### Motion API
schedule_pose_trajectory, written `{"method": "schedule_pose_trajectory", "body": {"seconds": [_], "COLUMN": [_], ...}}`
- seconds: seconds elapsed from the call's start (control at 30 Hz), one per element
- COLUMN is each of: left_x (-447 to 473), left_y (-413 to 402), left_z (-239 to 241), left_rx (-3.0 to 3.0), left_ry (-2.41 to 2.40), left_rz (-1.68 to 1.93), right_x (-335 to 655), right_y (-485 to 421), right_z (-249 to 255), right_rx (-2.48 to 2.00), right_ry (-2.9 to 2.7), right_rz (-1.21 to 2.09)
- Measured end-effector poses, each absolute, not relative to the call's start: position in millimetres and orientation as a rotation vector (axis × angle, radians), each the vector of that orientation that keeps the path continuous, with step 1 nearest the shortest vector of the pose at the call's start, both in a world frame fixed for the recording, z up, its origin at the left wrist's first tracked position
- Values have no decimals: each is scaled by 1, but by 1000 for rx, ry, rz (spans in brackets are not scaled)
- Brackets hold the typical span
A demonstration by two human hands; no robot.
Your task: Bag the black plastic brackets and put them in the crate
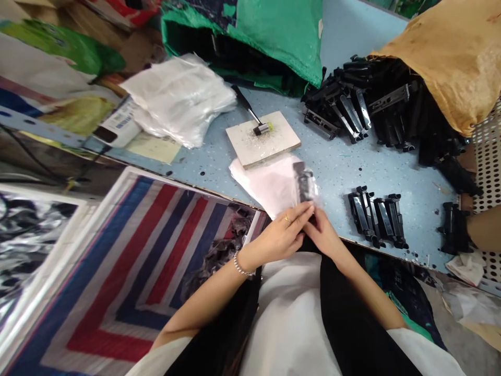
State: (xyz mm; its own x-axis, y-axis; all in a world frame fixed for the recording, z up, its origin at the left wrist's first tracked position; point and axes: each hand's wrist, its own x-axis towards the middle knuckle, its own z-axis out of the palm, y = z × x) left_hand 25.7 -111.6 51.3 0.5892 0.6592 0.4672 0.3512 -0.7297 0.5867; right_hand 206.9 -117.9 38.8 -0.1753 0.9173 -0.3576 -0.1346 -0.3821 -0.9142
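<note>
My left hand (282, 231) and my right hand (323, 232) meet at the table's near edge, fingers pinched on the open end of a small clear plastic bag (309, 196). A black plastic part (303, 181) sits inside that bag. Under it lies a stack of clear bags (263, 184). A ring shows on my left hand and a bead bracelet on the wrist.
Several black parts (377, 215) lie in a row right of my hands, and a big heap of them (376, 102) spills from a brown sack (450, 57). A small hammer (250, 112) rests on a white board (263, 140). A striped woven bag (129, 266) stands at left.
</note>
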Motion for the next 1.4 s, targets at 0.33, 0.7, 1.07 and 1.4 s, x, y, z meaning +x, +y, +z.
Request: {"method": "schedule_pose_trajectory", "body": {"seconds": [0.33,0.7,1.07,1.4], "left_x": [-42,-70,-154,-117], "left_y": [-154,-181,-152,-120], "left_z": [96,57,-69,-63], "left_rx": [1950,1126,1015,1095], "left_ry": [1295,1557,2066,2283], "left_rz": [1035,962,416,641], "right_x": [251,265,279,313], "right_y": [-133,-132,-102,-110], "right_z": [74,56,41,46], "right_rx": [-1196,-1431,-2019,-1729], "right_ry": [-1294,-1754,-2211,-2083], "right_rz": [1591,1069,166,382]}}
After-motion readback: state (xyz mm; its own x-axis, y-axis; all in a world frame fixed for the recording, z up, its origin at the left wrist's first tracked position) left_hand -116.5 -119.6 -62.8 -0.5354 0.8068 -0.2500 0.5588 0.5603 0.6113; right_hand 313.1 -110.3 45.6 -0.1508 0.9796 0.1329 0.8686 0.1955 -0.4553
